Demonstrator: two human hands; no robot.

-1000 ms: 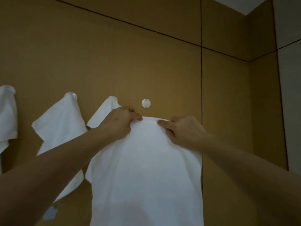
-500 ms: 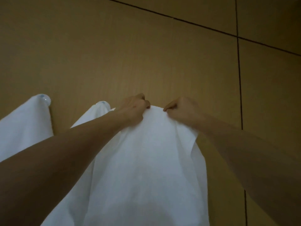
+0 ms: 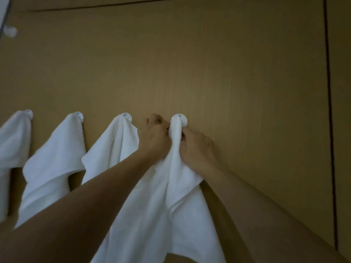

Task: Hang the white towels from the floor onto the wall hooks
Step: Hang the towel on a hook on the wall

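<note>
Both hands sit close together at the rightmost hook [image 3: 179, 119]. My left hand [image 3: 154, 137] pinches the white towel [image 3: 176, 202] on its left side just under the hook, and my right hand [image 3: 196, 147] grips the bunched neck from the right. I see the towel gathered to a point over the hook, its long axis running straight down the brown wall [image 3: 209, 63]. Further left, three hung towels [image 3: 55, 158] droop from their own hooks, points up.
</note>
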